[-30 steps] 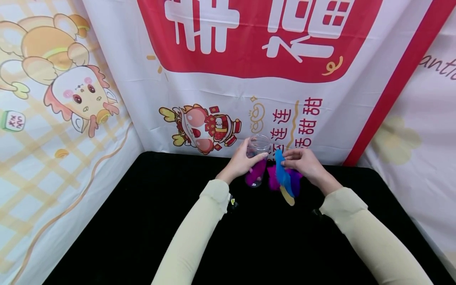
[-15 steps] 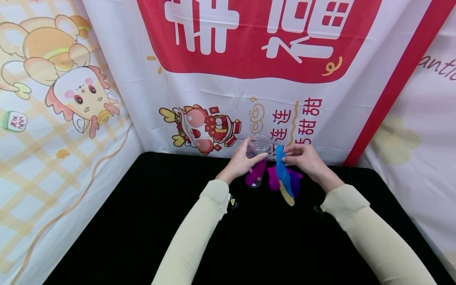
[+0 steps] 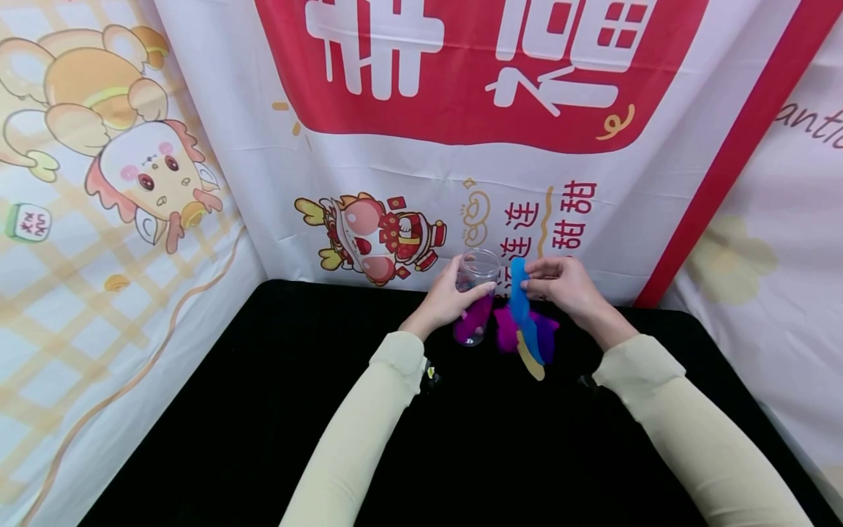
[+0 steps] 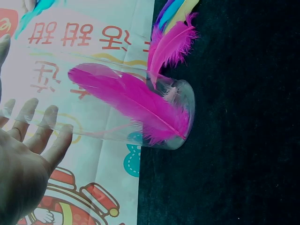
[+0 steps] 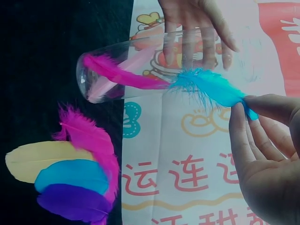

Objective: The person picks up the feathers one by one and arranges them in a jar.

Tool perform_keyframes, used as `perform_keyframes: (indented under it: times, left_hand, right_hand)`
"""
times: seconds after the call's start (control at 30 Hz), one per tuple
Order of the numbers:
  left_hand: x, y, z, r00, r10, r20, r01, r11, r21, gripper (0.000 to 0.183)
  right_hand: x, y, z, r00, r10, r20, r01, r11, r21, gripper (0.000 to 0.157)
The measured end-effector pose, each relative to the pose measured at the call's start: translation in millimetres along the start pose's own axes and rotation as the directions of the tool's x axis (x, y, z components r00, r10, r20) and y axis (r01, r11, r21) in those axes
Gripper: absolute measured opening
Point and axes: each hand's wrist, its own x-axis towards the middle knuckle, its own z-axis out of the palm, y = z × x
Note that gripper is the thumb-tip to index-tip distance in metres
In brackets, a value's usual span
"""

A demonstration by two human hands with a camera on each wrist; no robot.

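Note:
In the head view my left hand (image 3: 448, 296) grips a tall clear cup (image 3: 479, 277), thumb on the near side, fingers round the back. The cup stands upright, with a magenta feather (image 4: 126, 101) and a pale pink feather (image 5: 105, 84) inside. To its right, my right hand (image 3: 566, 289) pinches a blue feather (image 5: 211, 89) by its end, thumb against fingertips. This feather hangs outside the cup, apart from it in the head view. Below it lies a loose pile: a magenta feather (image 5: 91, 133), a yellow feather (image 5: 37, 161), another blue feather (image 5: 72, 176) and a purple feather (image 5: 72, 201).
A black cloth covers the table (image 3: 316, 410). Right behind the cup hangs a white and red printed backdrop (image 3: 408, 168), close to the table's back edge. Printed cloth walls (image 3: 132, 293) stand at the left and right sides.
My right hand has risen a little with the blue feather, lifting it higher above the pile. The left hand and the cup stay in place.

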Motion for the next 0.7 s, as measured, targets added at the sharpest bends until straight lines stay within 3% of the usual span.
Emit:
perform_keyframes:
  times: [0.37,0.7]
  left_hand:
    - [0.8,0.5,0.9,1.0,-0.007,-0.003,0.007,1.0,-0.014,0.075]
    - [0.5,-0.1,0.0,1.0,0.001,-0.003,-0.001,1.0,-0.005,0.075]
  right_hand:
    - [1.2,-10.4,-2.4,0.999,-0.03,-0.01,0.03,0.999,-0.013,0.037]
    - [4.1,-21.8,-4.7,0.993,-0.112,-0.049,0.112,0.994,-0.004,0.032]
